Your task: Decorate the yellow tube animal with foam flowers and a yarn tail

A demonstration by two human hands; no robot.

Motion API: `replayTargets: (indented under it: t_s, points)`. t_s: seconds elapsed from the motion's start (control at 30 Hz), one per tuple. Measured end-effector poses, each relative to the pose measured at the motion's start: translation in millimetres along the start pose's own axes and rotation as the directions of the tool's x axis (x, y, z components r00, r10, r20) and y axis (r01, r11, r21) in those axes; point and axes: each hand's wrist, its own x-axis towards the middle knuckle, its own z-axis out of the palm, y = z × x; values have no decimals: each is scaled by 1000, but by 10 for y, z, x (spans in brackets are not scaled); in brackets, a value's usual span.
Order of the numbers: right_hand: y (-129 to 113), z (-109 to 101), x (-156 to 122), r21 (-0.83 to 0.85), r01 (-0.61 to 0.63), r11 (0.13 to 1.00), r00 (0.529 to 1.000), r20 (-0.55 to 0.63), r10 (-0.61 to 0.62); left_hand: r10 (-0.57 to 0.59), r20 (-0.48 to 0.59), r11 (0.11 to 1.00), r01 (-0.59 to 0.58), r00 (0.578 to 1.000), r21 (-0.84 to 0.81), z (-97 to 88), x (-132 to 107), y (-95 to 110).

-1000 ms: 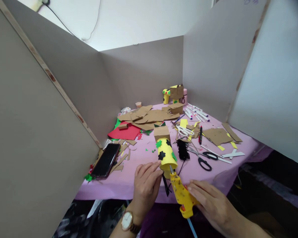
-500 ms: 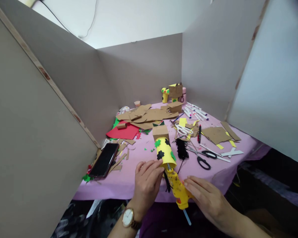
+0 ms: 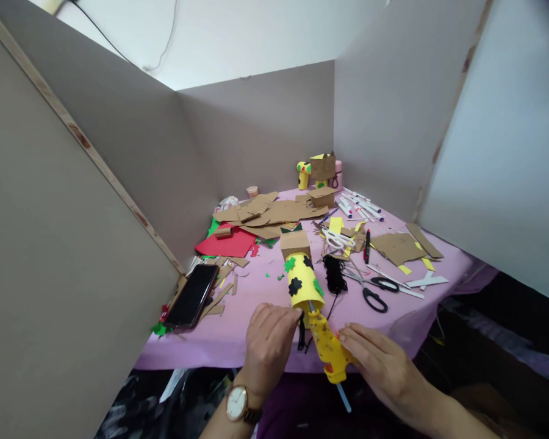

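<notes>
My right hand (image 3: 384, 366) is closed round the handle of a yellow glue gun (image 3: 324, 344), with a glue stick (image 3: 344, 397) poking out of its rear end. The gun's nozzle meets the open end of a yellow paper tube (image 3: 302, 291), which carries black and green flower cutouts. At the tube's far end sits a small cardboard box (image 3: 295, 244) with dark green points on top. Beside the tube's near end, my left hand (image 3: 269, 338) pinches a bunch of black yarn (image 3: 301, 334); the fingertips are partly hidden.
Right of the tube lie a black yarn bundle (image 3: 335, 274), black-handled scissors (image 3: 376, 299), white scissors (image 3: 338, 238) and several markers (image 3: 361, 204). A phone (image 3: 193, 296) lies left. Cardboard sheets (image 3: 283, 212) and red foam (image 3: 226, 242) are behind. Grey panels (image 3: 265, 116) enclose the table.
My left fingers have drawn down a little, off the tube's edge, and the black yarn has shifted left with them. The glue gun stays at the tube's open end.
</notes>
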Motion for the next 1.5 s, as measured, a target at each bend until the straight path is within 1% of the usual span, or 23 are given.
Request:
replayTargets:
  t_s: [0.1, 0.23, 0.33, 0.43, 0.6, 0.73, 0.97, 1.17, 1.5]
  points:
    - [-6, -7, 19, 7, 6, 1000, 1000, 2, -6, -19, 3, 999, 19, 1000, -43, -2, -9, 6]
    - [-14, -9, 24, 7, 10, 1000, 1000, -5, -10, -12, -5, 997, 12, 1000, -76, -15, -4, 14]
    - [-9, -2, 8, -11, 8, 1000, 1000, -10, -8, -38, -11, 994, 37, 999, -104, -6, -12, 16]
    - [-1, -2, 0, -27, 8, 1000, 1000, -23, -9, -78, -26, 992, 74, 997, -106, 8, -19, 23]
    - [3, -26, 25, -38, 24, 999, 999, -33, -25, -107, -51, 992, 103, 993, -71, 6, -3, 34]
    - [-3, -35, 38, -53, 32, 998, 998, -43, -35, -85, -50, 995, 82, 995, -57, 8, 5, 20]
    - [0, -24, 35, -56, 13, 998, 998, -56, -16, -53, -52, 998, 51, 997, -45, 22, 23, 8]
    - [-7, -28, 28, -100, 30, 995, 998, -56, -35, -63, -28, 997, 61, 998, -46, 20, 31, 8]
    - [2, -11, 16, -119, 30, 993, 997, -69, -38, -54, -39, 998, 53, 998, -31, 19, 42, 2]
